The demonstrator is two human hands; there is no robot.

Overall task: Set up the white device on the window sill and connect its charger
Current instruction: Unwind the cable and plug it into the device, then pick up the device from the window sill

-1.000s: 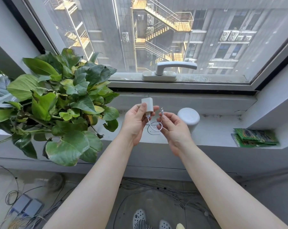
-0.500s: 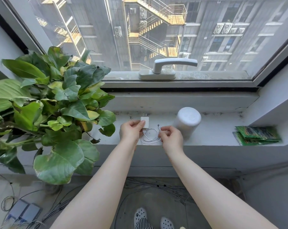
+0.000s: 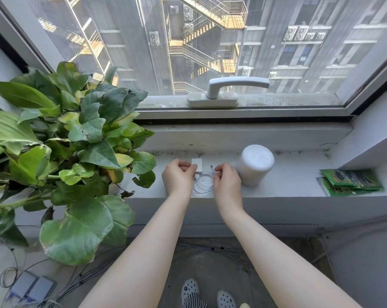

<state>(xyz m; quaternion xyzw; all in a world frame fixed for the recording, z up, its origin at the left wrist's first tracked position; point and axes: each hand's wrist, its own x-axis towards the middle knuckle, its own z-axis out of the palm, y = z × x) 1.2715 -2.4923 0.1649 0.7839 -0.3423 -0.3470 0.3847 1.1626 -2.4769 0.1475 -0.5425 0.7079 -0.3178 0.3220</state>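
Observation:
A white cylindrical device [image 3: 255, 163] stands upright on the window sill [image 3: 288, 185], right of centre. The white charger block [image 3: 197, 165] lies flat on the sill to its left, with its thin white cable [image 3: 202, 185] looped toward me. My left hand [image 3: 178, 175] pinches the block from the left. My right hand [image 3: 227, 178] pinches the cable near its free plug end [image 3: 212, 168], a short way left of the device and apart from it.
A large leafy potted plant [image 3: 65, 152] fills the left of the sill, its leaves close to my left hand. Green packets [image 3: 350, 182] lie at the sill's right end. The window handle [image 3: 212, 94] sits behind. Loose wires [image 3: 77, 283] lie on the floor.
Both hands lowered the charger and cable from the air onto the sill. The block now lies flat there. The device has not moved.

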